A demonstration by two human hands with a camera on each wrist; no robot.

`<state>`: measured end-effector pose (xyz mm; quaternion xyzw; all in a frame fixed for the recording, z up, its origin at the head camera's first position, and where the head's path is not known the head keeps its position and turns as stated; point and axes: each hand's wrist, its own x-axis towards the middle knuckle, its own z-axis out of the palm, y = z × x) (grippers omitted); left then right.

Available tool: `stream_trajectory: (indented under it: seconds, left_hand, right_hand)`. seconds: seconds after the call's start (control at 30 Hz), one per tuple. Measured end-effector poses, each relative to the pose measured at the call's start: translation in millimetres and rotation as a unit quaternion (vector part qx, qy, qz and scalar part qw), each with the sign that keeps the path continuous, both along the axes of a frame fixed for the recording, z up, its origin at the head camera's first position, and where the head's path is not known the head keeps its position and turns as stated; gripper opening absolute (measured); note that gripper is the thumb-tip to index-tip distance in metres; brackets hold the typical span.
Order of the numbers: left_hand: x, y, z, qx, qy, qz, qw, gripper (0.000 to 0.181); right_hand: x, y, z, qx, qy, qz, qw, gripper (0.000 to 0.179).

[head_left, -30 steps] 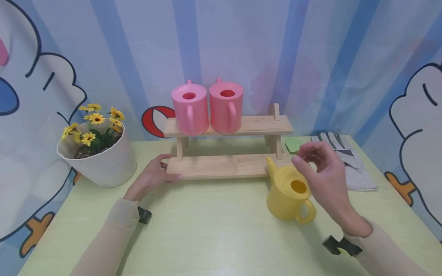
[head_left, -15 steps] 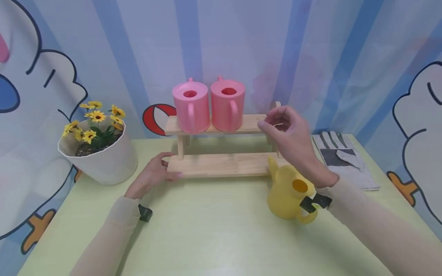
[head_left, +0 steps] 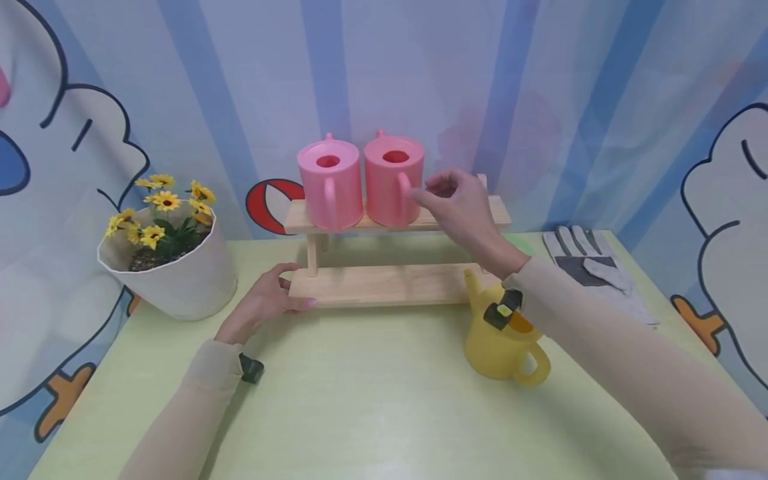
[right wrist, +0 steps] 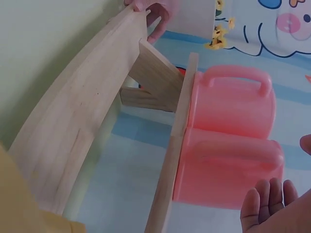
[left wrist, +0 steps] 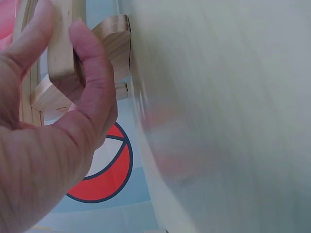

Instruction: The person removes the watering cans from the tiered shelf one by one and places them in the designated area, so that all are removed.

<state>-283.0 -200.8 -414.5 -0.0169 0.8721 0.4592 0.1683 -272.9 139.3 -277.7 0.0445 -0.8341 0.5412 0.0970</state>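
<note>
Wooden two-tier stand [head_left: 384,285] clamped at its 9 o'clock end by left hand [head_left: 265,299].
Right hand [head_left: 461,205], fingers loosely bent, held at 3 o'clock of nearer pink watering can [head_left: 381,190] on upper tier [head_left: 499,213]; contact with handle [head_left: 405,199] cannot be told. Second pink watering can [head_left: 313,193] placed at its 9 o'clock; yellow watering can [head_left: 497,352] at stand's 4 o'clock.

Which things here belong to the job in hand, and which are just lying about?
Likely job:
wooden shelf, held by the left grip;
right pink watering can, near the right grip;
left pink watering can;
perhaps yellow watering can.

Likely lying about:
flowerpot;
work glove;
green piece.
</note>
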Motion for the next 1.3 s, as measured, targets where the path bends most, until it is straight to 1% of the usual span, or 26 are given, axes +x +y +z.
stream_trajectory:
  seconds: [0.13, 0.33, 0.57, 0.73, 0.93, 1.1, 1.3]
  left_hand:
    - [-0.1, -0.3, 0.6, 0.001, 0.001, -0.002, 1.0, 0.1]
    - [-0.3, -0.6, 0.5, 0.003, -0.001, -0.001, 1.0, 0.1]
    - [-0.1, -0.2, 0.0, 0.006, -0.001, 0.0, 1.0, 0.1]
    - [0.6, 0.3, -0.9, 0.012, 0.001, 0.0, 0.9999, 0.098]
    - [-0.3, -0.5, -1.3, 0.003, 0.003, 0.001, 1.0, 0.099]
    - [-0.6, 0.0, -2.0, 0.004, 0.001, 0.002, 1.0, 0.1]
    - [-0.7, 0.9, -1.1, 0.0, -0.006, 0.008, 1.0, 0.101]
  right_hand:
    - [-11.3, -10.2, -1.6, 0.003, -0.017, 0.001, 0.9999, 0.042]
    - [-19.8, -24.6, -5.2, 0.006, -0.038, 0.0, 0.9993, 0.042]
    - [-23.5, -34.7, -8.3, 0.006, -0.046, -0.019, 0.9987, 0.038]
    - [-25.5, -39.7, -10.0, -0.012, -0.046, -0.031, 0.9984, 0.03]
    - [-28.8, -43.1, -10.0, -0.027, -0.062, -0.045, 0.9967, 0.022]
    - [-30.5, -45.4, -9.7, -0.035, -0.067, -0.054, 0.9957, 0.026]
    - [-34.0, -48.3, -9.7, -0.07, -0.067, -0.055, 0.9938, 0.032]
